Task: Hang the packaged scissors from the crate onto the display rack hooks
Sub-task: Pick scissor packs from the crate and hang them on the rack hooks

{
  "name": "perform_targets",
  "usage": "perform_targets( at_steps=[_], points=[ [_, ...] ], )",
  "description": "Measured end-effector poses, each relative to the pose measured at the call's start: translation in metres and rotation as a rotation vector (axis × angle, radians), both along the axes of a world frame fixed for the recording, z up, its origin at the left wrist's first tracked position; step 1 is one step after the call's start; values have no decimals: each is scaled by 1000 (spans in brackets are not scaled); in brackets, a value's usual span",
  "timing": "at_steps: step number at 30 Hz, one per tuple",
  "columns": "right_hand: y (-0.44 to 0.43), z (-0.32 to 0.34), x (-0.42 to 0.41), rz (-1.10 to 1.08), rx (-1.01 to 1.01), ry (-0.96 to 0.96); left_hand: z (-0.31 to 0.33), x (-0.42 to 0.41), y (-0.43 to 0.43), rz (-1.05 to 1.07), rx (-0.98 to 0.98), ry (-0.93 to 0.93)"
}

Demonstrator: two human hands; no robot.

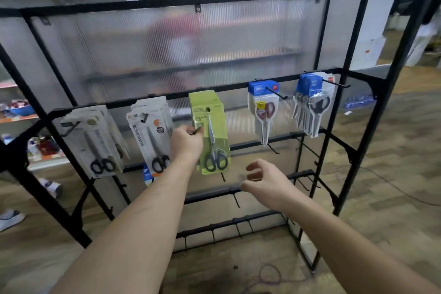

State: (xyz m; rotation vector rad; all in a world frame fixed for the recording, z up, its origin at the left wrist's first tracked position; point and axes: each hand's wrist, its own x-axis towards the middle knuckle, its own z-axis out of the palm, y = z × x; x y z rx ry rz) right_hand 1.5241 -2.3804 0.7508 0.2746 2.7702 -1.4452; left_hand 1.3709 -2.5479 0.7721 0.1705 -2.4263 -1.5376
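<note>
Nearest the camera, two bare forearms reach forward. The right hand (261, 182) hangs below and to the right of the lime-green pack (214, 124), its fingers loosely curled around nothing. The left hand (187, 142) pinches that pack's left edge about halfway up, thumb and fingers closed on the card.

The pack is a tall lime-green card with a round hang hole near its top and the word SCISSORS printed lengthwise. It holds one pair with silver blades pointing up and black handles at the bottom. It sits upright against the upper rail of the display rack (331, 155); whether the hole is on a hook cannot be told.

Five groups of packs line that rail. Left of the green pack are two pale stacks, the nearer white stack (152, 136) touching the left wrist and the grey stack (95, 141) further out. To its right are two blue-topped groups, a red-handled pack (262, 112) and a thicker bunch (310, 107). An open gap separates the green pack from the red-handled one.

Below the green pack run three lower rails with short bare hooks (236, 200). Behind it stands a ribbed translucent panel (167, 43), edged by the rack's black frame
</note>
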Motion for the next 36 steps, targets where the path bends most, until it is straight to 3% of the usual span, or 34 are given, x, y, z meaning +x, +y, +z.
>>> perform_targets(
  at_steps=[3,8,14,16,19,23,26,32,36],
  points=[
    [-9,-3,-7,15,28,-24,13,-1,-4,-5,-312,-18],
    [-31,-16,-14,57,26,-59,11,16,-15,-20,-393,9],
    [-53,-64,-27,149,71,-238,-83,58,-60,-127,-510,209],
    [-59,-88,-34,174,79,-322,-128,71,-77,-161,-556,198],
    [-68,-128,-41,242,129,-439,-187,88,-99,-219,-558,26],
    [-82,-204,-43,336,196,-556,-280,91,-122,-452,-689,-455],
    [-92,-283,-38,410,231,-696,-367,108,-136,-523,-608,-708],
    [-97,-523,-16,565,329,-1028,-589,160,-162,-598,-622,-1027],
    [-107,-707,7,627,383,-1119,-749,192,-176,-578,-638,-1227]
  ],
)
